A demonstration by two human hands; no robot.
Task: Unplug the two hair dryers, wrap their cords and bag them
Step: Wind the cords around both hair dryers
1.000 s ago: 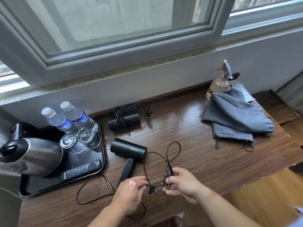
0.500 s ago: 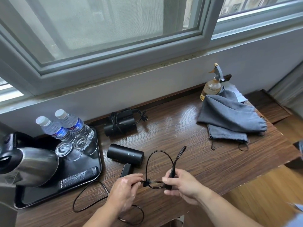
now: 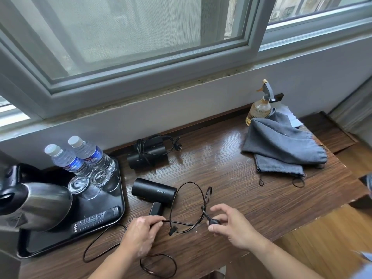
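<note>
Black cylindrical hair dryer [image 3: 154, 192] lies on the brown wooden desk [image 3: 221, 174], its thin black cord [image 3: 187, 226] loose. Left hand [image 3: 143, 232] pinches the cord; right hand [image 3: 231, 224] pinches its plug end, the hands apart, apparently drawing out slack for wrapping. Half a second earlier they nearly touched, holding a raised loop.

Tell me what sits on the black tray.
Two water bottles, two glasses and a remote sit on the tray. The kettle hides its left part, so anything there cannot be seen.
</note>
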